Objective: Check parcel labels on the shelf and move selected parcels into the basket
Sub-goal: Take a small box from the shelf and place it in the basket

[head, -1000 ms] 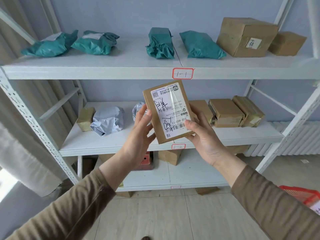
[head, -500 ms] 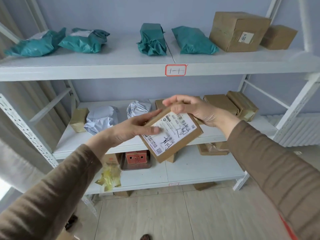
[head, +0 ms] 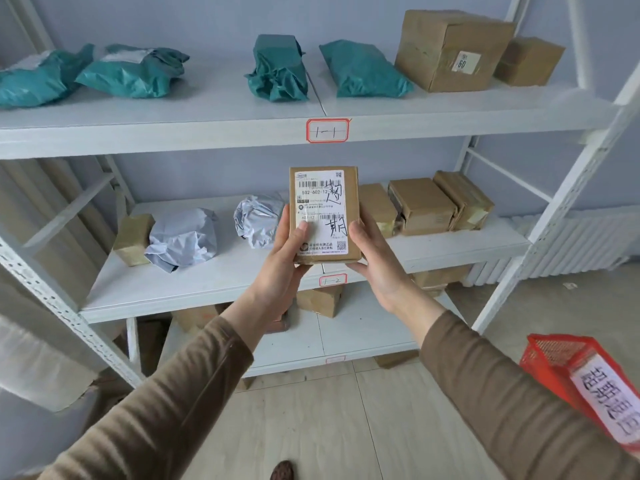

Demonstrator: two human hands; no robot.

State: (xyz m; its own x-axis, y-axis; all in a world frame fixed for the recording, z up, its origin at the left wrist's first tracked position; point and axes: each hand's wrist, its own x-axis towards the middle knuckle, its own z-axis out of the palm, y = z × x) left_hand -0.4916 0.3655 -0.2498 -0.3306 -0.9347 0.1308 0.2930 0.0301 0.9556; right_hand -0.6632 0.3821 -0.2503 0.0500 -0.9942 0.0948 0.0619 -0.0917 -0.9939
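I hold a small brown cardboard parcel (head: 323,216) upright in front of the middle shelf, its white printed label with handwritten marks facing me. My left hand (head: 284,261) grips its lower left side, thumb lying across the label. My right hand (head: 375,261) grips its lower right edge from the side and underneath. A red mesh basket (head: 554,358) with a white sign stands on the floor at the lower right.
A white metal shelf rack (head: 207,133) fills the view. Teal bags (head: 131,72) and brown boxes (head: 450,50) lie on the top shelf. Grey crumpled bags (head: 183,239) and small brown boxes (head: 420,206) sit on the middle shelf. More boxes (head: 320,299) rest below.
The parcel was turned over between both hands, from label upside down and tilted to upright with the label the right way up. The basket has come into view at the lower right.
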